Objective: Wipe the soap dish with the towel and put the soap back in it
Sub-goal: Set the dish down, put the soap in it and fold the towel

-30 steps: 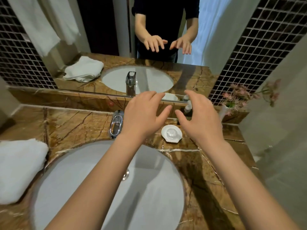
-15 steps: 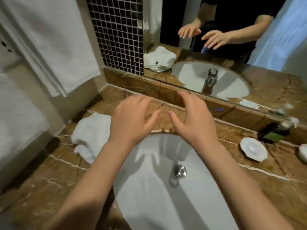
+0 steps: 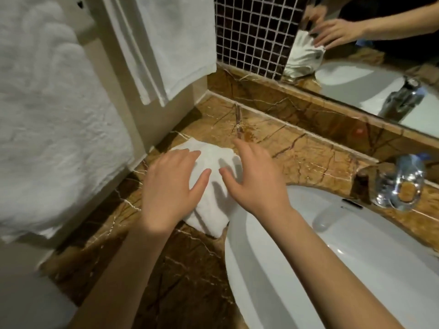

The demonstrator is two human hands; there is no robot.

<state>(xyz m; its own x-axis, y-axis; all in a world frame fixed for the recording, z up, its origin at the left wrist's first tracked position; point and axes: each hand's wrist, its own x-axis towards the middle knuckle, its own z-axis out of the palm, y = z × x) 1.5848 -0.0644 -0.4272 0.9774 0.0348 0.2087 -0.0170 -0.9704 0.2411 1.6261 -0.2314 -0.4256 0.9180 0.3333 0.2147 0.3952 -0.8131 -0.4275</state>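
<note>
Both hands hovered spread-fingered over the folded white towel [image 3: 211, 186], which lay at the counter's [image 3: 194, 269] left back corner beside the basin [image 3: 308, 269]: left hand [image 3: 171, 188] and right hand [image 3: 256, 179] held nothing, apparently poised to gather it. Soap dish and soap were out of view.

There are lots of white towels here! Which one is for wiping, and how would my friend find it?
Start at the white sink in the brown marble counter. Just left of its rim lies a small folded towel, under both open hands: left hand, right hand. The other towels hang on the wall; only this one lies flat on the counter.
</note>
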